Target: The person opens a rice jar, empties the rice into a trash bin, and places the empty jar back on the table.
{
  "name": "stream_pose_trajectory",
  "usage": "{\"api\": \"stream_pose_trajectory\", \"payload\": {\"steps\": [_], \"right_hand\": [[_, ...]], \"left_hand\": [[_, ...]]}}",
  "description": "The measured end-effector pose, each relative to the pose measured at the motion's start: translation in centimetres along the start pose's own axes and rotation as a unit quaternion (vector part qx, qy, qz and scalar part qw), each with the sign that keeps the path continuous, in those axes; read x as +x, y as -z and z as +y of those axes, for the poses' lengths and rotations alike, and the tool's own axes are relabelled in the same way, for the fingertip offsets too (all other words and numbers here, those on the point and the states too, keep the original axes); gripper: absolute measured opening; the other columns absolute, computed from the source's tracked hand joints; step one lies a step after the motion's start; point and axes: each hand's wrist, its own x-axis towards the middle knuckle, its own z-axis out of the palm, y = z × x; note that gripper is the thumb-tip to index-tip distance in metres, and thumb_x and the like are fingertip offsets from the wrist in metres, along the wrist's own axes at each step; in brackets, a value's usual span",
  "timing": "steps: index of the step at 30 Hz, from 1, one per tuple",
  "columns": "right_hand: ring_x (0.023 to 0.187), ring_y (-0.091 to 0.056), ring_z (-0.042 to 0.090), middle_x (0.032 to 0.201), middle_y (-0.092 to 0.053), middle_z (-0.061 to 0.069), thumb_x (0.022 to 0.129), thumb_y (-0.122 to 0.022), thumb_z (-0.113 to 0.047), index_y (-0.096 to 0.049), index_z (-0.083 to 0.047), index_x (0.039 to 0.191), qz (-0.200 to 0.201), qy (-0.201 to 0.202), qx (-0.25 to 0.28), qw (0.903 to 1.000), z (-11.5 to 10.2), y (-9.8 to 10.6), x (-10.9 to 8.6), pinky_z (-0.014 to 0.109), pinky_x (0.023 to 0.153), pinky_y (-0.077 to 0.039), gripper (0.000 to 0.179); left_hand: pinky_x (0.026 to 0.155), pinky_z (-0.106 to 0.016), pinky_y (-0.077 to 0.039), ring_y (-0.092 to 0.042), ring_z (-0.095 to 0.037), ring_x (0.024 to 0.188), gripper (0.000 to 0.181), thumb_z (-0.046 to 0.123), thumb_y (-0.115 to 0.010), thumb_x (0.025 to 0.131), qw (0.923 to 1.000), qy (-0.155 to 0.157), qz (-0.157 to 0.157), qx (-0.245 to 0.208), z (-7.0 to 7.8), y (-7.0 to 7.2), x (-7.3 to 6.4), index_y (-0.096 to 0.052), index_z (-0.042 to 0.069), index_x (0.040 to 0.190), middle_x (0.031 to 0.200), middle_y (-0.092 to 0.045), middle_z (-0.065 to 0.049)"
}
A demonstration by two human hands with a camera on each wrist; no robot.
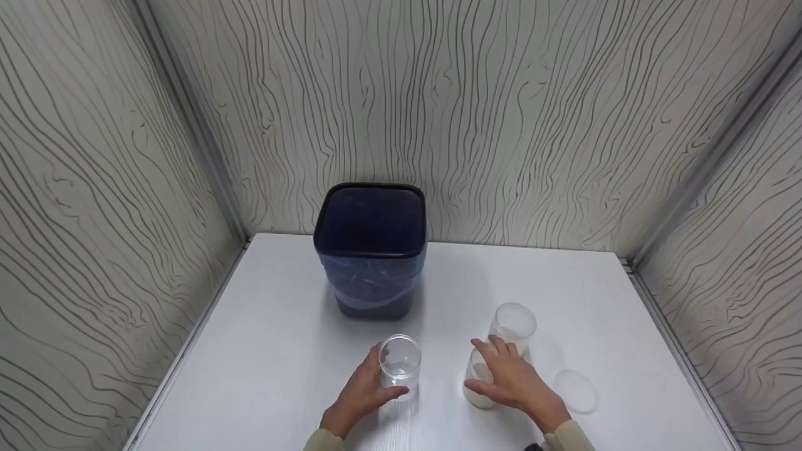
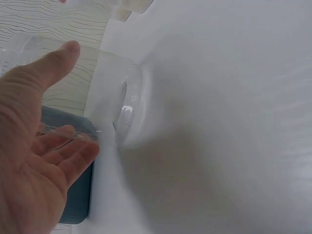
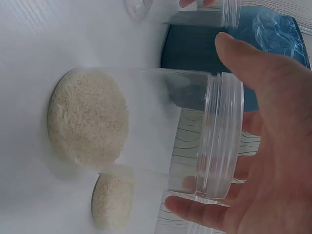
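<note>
My left hand point(image 1: 366, 388) grips a clear, empty plastic jar point(image 1: 401, 369), thumb on the near side and fingers round the far side. In the left wrist view the jar's base point(image 2: 129, 107) is close over the table. My right hand point(image 1: 510, 376) is spread around the top of a clear jar with white rice point(image 3: 90, 119) in its lower part. The thumb point(image 3: 239, 51) stands apart from the jar's wall in the right wrist view, with fingertips showing behind its rim. A second jar of rice point(image 1: 514, 322) stands just beyond it, partly covered by the hand.
A dark blue square bin point(image 1: 376, 307) with a bag liner stands at the back of the white table point(image 1: 250, 351). To the right of my right hand lies a round translucent lid point(image 1: 575, 391). Wood-grain patterned walls point(image 1: 388, 94) close off the back and both sides.
</note>
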Motion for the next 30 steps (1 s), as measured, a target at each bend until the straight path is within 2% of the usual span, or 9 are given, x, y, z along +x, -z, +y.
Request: {"api": "stream_pose_trajectory", "payload": {"steps": [10,16,21,25,30], "right_hand": [[0.112,-0.051,0.04,0.137,-0.048,0.027,0.081,-0.073,-0.048,-0.05,-0.01,0.139,-0.006,-0.006,-0.004,1.0,-0.18,0.05,0.05,0.053,0.074,-0.055,0.073],[0.108,-0.052,0.036,0.134,-0.051,0.024,0.08,-0.075,-0.045,-0.052,-0.011,0.137,-0.007,-0.011,-0.013,0.9998,-0.14,0.16,0.45,0.05,0.071,-0.055,0.07],[0.106,-0.053,0.035,0.13,-0.053,0.021,0.079,-0.077,-0.041,-0.054,-0.012,0.135,0.001,-0.012,-0.02,0.9997,-0.05,0.15,0.57,0.048,0.07,-0.055,0.067],[0.104,-0.053,0.033,0.127,-0.055,0.019,0.077,-0.077,-0.04,-0.055,-0.012,0.134,0.016,-0.004,-0.025,0.9995,0.17,-0.04,0.48,0.045,0.069,-0.054,0.067],[0.103,-0.053,0.028,0.125,-0.056,0.015,0.076,-0.078,-0.042,-0.056,-0.014,0.134,0.018,-0.017,-0.011,0.9996,0.39,-0.15,0.73,0.044,0.075,-0.054,0.068]], "left_hand": [[0.102,-0.055,-0.045,-0.056,-0.037,0.123,0.098,0.041,-0.083,0.073,0.9997,-0.022,0.009,0.002,-0.49,-0.35,-0.44,-0.031,0.003,0.147,0.138,-0.054,-0.02],[0.104,-0.056,-0.043,-0.054,-0.038,0.126,0.098,0.041,-0.082,0.075,0.9995,-0.031,0.005,-0.007,-0.64,-0.19,-0.36,-0.028,0.004,0.148,0.14,-0.051,-0.021],[0.108,-0.056,-0.039,-0.05,-0.037,0.131,0.102,0.041,-0.082,0.075,0.9995,-0.022,-0.004,-0.023,-0.55,-0.09,-0.22,-0.023,0.005,0.151,0.146,-0.045,-0.021],[0.11,-0.057,-0.036,-0.046,-0.038,0.135,0.106,0.042,-0.083,0.075,0.9998,-0.014,-0.005,-0.014,-0.39,-0.02,-0.15,-0.02,0.003,0.151,0.149,-0.041,-0.021],[0.113,-0.058,-0.031,-0.04,-0.039,0.14,0.108,0.044,-0.082,0.075,0.9998,-0.004,-0.012,-0.018,-0.02,0.33,-0.15,-0.019,0.002,0.152,0.153,-0.037,-0.02]]}}
